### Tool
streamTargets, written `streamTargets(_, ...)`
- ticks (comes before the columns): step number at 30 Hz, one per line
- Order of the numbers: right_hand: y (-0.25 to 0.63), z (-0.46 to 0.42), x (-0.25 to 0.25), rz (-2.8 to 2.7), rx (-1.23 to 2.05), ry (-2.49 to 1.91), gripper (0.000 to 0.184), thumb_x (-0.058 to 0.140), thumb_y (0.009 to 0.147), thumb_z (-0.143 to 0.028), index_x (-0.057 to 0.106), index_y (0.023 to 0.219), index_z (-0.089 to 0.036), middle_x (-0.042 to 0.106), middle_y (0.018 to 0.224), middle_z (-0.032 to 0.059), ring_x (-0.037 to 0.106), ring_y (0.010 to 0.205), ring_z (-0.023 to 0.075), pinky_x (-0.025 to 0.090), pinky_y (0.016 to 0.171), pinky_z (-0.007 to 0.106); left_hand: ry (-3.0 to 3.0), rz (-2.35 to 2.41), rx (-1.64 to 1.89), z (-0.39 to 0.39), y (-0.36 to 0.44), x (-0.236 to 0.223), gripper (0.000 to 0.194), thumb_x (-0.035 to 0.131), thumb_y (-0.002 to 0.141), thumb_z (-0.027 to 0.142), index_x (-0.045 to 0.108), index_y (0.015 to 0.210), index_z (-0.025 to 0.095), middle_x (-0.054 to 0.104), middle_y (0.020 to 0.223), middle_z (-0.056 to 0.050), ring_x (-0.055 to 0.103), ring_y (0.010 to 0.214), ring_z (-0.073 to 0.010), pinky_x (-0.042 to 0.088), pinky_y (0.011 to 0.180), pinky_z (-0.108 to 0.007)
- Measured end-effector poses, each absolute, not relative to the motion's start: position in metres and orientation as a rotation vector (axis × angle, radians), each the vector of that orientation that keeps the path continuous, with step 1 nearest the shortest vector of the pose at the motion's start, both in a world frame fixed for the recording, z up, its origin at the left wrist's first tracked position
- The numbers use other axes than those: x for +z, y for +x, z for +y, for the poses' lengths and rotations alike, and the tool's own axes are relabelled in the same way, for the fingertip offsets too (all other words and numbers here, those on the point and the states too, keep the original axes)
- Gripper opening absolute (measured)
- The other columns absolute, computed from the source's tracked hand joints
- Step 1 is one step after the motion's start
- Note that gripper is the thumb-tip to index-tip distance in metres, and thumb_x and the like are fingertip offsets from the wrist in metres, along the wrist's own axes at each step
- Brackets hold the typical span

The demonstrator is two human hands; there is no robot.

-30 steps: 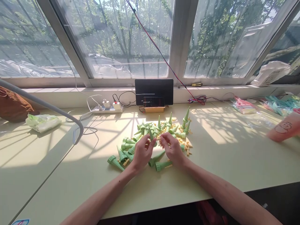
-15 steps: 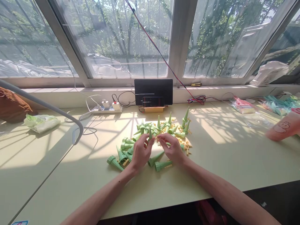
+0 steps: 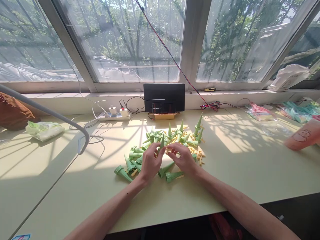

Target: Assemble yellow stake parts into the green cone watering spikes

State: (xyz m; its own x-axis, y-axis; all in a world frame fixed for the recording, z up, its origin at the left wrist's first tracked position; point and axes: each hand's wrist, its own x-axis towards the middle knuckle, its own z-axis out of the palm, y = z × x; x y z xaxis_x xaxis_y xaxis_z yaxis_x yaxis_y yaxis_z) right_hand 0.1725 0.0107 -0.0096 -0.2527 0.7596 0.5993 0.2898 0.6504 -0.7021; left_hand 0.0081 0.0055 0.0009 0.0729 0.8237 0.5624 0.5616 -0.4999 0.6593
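- Left hand (image 3: 151, 160): grasping green plastic spike (image 3: 162, 141), tip upward, above the surface (image 3: 150, 206).
- Right hand (image 3: 184, 158): fingertips pinched at small yellow fitting (image 3: 167, 149), beside the spike.
- Pile of green spikes and yellow fittings (image 3: 160, 136) just beyond both hands.

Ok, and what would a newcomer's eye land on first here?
Probably the pile of green cones and small yellow pieces mid-table, with the left hand gripping one upright cone and the right hand close beside it. Next, the black screen standing behind the pile below the windows, and the pinkish cup tilted at the far right edge.
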Motion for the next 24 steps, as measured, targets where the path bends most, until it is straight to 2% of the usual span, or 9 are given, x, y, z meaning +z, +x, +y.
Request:
streamTargets(4, 0.1719, 0.0102, -0.0107, -1.829, 0.537, -0.840, 0.019, 0.062, 0.089, -0.020, 0.063, 0.107, -0.022, 0.064, 0.091, 0.0042, 0.061, 0.072, 0.0145, 0.052, 0.063, 0.028, 2.058, 1.397, 1.392, 0.0046, 0.0079, 0.0027, 0.017, 0.055, 0.093, 0.033, 0.061, 0.092, 0.017, 0.060, 0.075, -0.001, 0.050, 0.056, -0.0096, 0.042, 0.051, -0.022)
streamTargets(15, 0.1726, 0.0119, -0.0144, -1.840, 0.600, -0.855, 0.011, 0.067, 0.085, -0.026, 0.063, 0.093, -0.020, 0.064, 0.079, 0.0026, 0.060, 0.066, 0.0146, 0.051, 0.059, 0.027, 2.099, 1.425, 1.334, 0.0031, 0.0086, 0.0018, 0.020, 0.054, 0.093, 0.034, 0.058, 0.084, 0.017, 0.052, 0.067, 0.002, 0.039, 0.052, -0.0088, 0.033, 0.050, -0.023)
streamTargets(24, 0.1748, 0.0135, -0.0197, -1.868, 0.586, -0.880, 0.012, 0.071, 0.083, -0.027, 0.063, 0.086, -0.019, 0.065, 0.076, 0.0022, 0.058, 0.060, 0.0137, 0.051, 0.057, 0.027, 2.174, 1.362, 1.335, 0.0025, 0.0089, 0.0005, 0.016, 0.052, 0.093, 0.030, 0.059, 0.086, 0.018, 0.058, 0.075, 0.000, 0.045, 0.057, -0.0100, 0.037, 0.053, -0.023)
